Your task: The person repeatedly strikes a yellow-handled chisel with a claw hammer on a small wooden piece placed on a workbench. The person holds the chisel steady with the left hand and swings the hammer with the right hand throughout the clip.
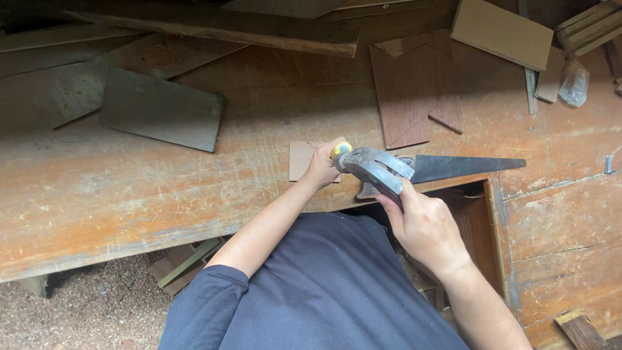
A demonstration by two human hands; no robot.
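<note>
my left hand (322, 165) presses its fingers flat and close together on a small wooden piece (301, 160) near the front edge of the desk (129, 188). my right hand (424, 227) wraps its fingers tight around the handle of a handsaw (414, 170), whose blade lies along that edge, pointing right.

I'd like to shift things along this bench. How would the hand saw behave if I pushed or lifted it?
The hand saw lies flat on the workbench, so it would probably slide, not roll. Its long thin blade would likely flex if lifted by the tip. The toothed edge looks sharp, so lifting by the handle, near the right hand, seems safer.
</note>
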